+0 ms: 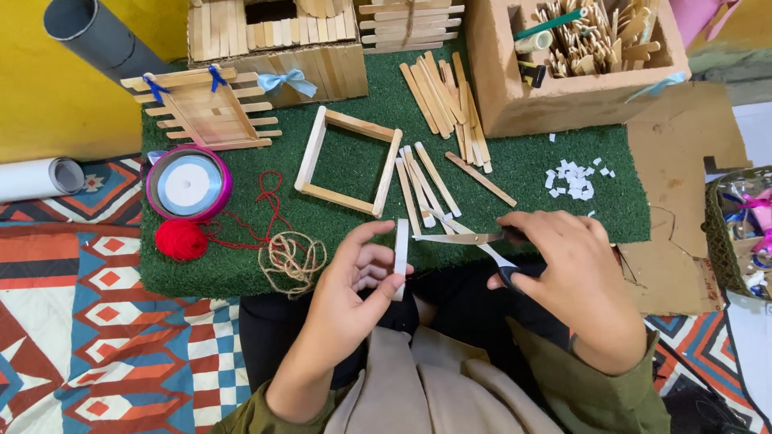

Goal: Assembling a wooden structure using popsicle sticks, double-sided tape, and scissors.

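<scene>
My left hand (pixel 351 293) pinches a pale wooden craft stick (pixel 401 251) upright between thumb and fingers, over the near edge of a green turf mat (pixel 354 165). My right hand (pixel 571 277) grips black-handled scissors (pixel 466 239) with the blades parted, pointing left toward the stick's upper end. Just beyond the hands lie a few loose sticks (pixel 425 189) and a square stick frame (pixel 347 161).
On the mat lie a ribbon spool (pixel 188 184), red yarn ball (pixel 180 239), twine coil (pixel 291 257), stick ladder panel (pixel 207 108), stick pile (pixel 450 104) and white scraps (pixel 576 178). A stick house (pixel 277 44) and cardboard box (pixel 563 60) stand behind. A basket (pixel 740 233) sits right.
</scene>
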